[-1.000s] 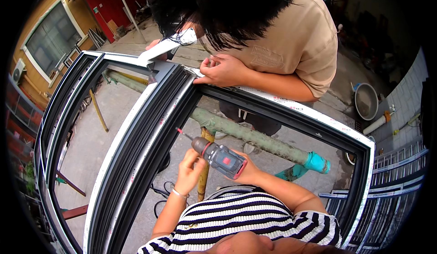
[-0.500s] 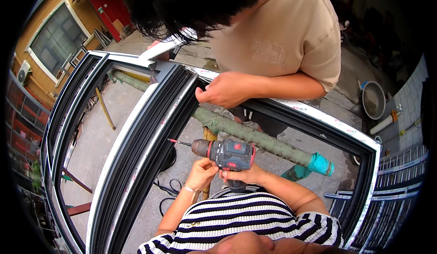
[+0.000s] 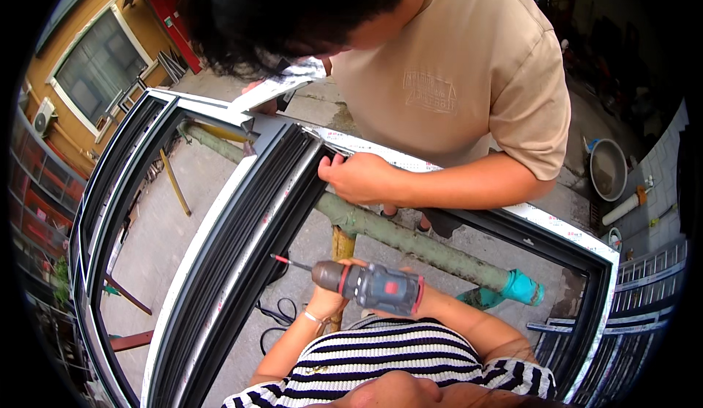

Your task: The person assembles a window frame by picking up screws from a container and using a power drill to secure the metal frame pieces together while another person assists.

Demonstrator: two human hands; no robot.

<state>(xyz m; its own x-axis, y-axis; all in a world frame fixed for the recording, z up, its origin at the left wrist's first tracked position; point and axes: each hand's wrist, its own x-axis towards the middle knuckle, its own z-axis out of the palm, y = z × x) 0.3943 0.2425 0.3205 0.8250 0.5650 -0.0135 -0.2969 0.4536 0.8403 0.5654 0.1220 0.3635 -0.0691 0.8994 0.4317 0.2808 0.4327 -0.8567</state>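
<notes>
A dark grey cordless drill (image 3: 392,289) with red trim and a long thin bit (image 3: 291,263) points left in front of my striped shirt. My right hand (image 3: 428,302) is shut on it, mostly hidden behind the drill body. My left hand (image 3: 326,302), with a pale band at the wrist, sits beneath the chuck; the drill covers its fingers. Left of the bit tip runs the dark window frame (image 3: 245,261) with white protective film. Across from me, a co-worker's hand (image 3: 362,177) rests on the frame near its inner corner.
The co-worker, in a tan T-shirt (image 3: 469,79), leans over the far side near a white-filmed strip (image 3: 282,86). A green pipe support (image 3: 410,234) with a teal end (image 3: 523,286) lies under the frame. Black cable (image 3: 277,313) curls on the floor. Ladder-like frames (image 3: 644,320) stand right.
The drill has turned and dropped slightly toward me, its body tipping over. My left hand has shifted lower, under the chuck. The co-worker has leaned closer, and the view has shifted a little.
</notes>
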